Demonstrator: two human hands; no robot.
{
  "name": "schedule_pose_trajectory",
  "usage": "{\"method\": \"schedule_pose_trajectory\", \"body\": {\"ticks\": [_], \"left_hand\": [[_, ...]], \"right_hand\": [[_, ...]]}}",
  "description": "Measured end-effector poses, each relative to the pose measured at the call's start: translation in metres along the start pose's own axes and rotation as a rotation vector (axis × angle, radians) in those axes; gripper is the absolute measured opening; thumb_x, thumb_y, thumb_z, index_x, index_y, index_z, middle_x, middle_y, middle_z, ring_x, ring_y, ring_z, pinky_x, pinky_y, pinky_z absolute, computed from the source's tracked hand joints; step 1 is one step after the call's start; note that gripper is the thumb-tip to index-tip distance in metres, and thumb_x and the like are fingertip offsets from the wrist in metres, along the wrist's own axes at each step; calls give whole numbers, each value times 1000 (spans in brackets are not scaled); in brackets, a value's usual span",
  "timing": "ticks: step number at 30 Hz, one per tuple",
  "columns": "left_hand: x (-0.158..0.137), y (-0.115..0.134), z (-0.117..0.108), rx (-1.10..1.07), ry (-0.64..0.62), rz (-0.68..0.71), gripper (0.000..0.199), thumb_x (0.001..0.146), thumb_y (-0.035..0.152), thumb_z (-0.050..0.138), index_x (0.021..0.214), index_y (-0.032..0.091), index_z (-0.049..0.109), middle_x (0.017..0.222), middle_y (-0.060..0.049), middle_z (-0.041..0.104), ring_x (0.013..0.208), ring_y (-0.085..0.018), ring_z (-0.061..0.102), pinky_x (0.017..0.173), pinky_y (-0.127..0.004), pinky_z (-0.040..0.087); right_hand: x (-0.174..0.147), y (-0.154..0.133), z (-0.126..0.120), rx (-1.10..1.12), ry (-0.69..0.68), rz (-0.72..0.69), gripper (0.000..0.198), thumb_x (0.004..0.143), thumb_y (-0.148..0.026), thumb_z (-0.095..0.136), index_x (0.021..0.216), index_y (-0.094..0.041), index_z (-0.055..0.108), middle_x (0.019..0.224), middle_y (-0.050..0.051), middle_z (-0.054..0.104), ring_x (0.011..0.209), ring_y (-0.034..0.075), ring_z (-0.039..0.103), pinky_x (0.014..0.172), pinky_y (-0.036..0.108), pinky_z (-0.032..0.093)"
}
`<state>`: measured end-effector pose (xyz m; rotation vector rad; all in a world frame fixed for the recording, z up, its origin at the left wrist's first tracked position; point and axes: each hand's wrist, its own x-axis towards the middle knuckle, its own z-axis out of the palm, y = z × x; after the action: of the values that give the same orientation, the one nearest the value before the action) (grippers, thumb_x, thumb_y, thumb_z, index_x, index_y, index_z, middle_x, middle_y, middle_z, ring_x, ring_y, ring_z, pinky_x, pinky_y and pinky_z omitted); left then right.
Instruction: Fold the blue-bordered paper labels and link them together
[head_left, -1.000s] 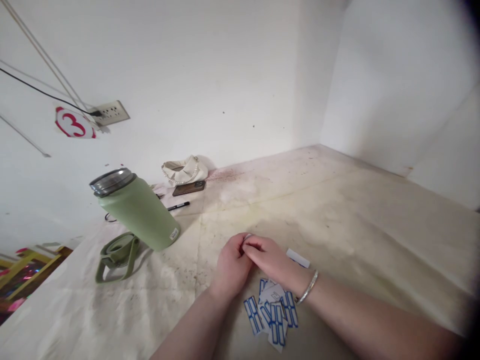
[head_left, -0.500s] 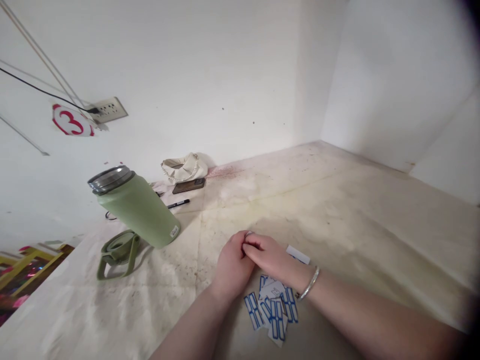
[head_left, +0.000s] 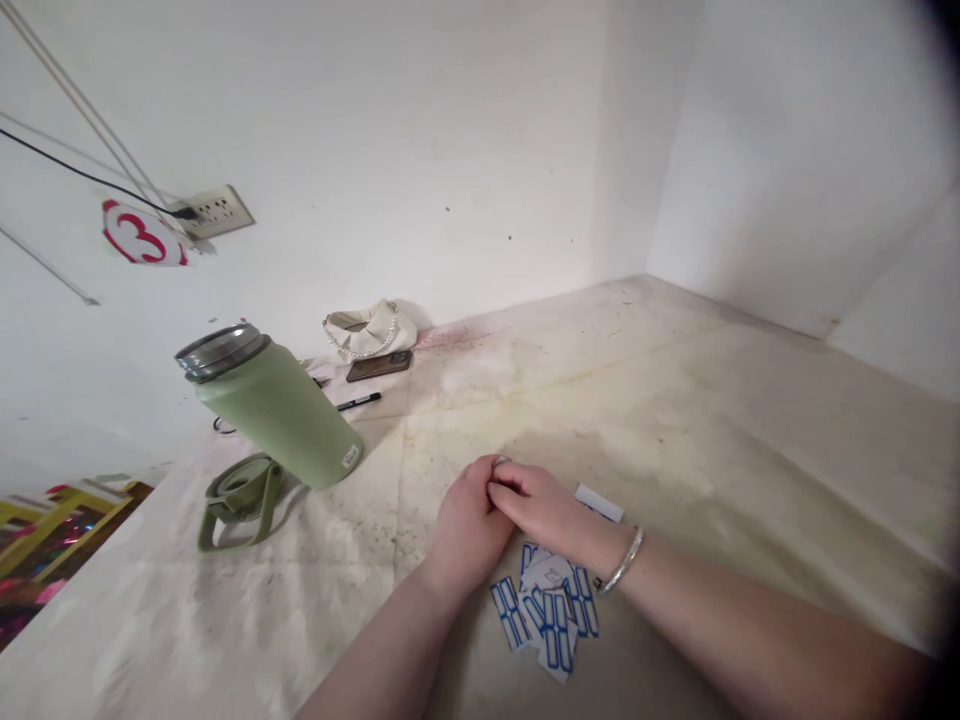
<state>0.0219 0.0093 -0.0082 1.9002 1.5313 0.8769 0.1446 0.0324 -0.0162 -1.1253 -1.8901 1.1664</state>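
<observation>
The two hands meet low over the counter (head_left: 712,450), clasped together, the right hand (head_left: 544,505) lying against the left hand (head_left: 471,525) with its thumb crossing the gap between them. The fingers are folded in and largely hidden, so I cannot tell whether either hand holds anything. The pile of cards (head_left: 556,628) lies on the near part of the counter, between the forearms and just below the hands; its cards overlap at different angles, most printed with blue outlined shapes. A single card (head_left: 598,501) lies apart on the far side of the right wrist, which wears a silvery bracelet (head_left: 624,562) and partly covers it. Toward the counter's left edge stands a green bottle (head_left: 281,415) with its metal mouth uncovered, and a green lid (head_left: 241,490) with a loop handle rests just beside it, nearer that edge. Along the back edge, well short of the far corner, a cream bag (head_left: 394,325) sits by the wall, with a phone (head_left: 379,366) directly in front and a black pen (head_left: 360,401) near the bottle.
</observation>
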Motion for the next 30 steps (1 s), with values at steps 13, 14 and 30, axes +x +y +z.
{"method": "schedule_pose_trajectory", "body": {"ticks": [13, 14, 30], "left_hand": [[-1, 5, -2, 25, -18, -16, 37, 72, 13, 48, 107, 22, 57, 101, -5, 65, 94, -20, 58, 84, -31, 43], [-1, 5, -2, 27, -18, -15, 37, 72, 13, 48, 107, 22, 57, 102, -5, 65, 95, -20, 58, 84, -31, 43], [-4, 10, -4, 108, -34, -52, 41, 72, 14, 49, 112, 21, 55, 102, -6, 65, 94, -22, 59, 83, -33, 44]], "right_hand": [[-3, -4, -1, -28, 5, 23, 19, 83, -23, 41, 80, -17, 59, 86, 5, 65, 80, 16, 58, 71, 27, 41], [-2, -4, -1, -28, 6, 20, 20, 84, -24, 41, 79, -17, 59, 85, 5, 65, 80, 16, 58, 71, 27, 41], [-3, -6, -1, -25, -19, 22, 21, 84, -21, 40, 84, -16, 60, 89, 6, 65, 82, 16, 57, 72, 28, 40]]}}
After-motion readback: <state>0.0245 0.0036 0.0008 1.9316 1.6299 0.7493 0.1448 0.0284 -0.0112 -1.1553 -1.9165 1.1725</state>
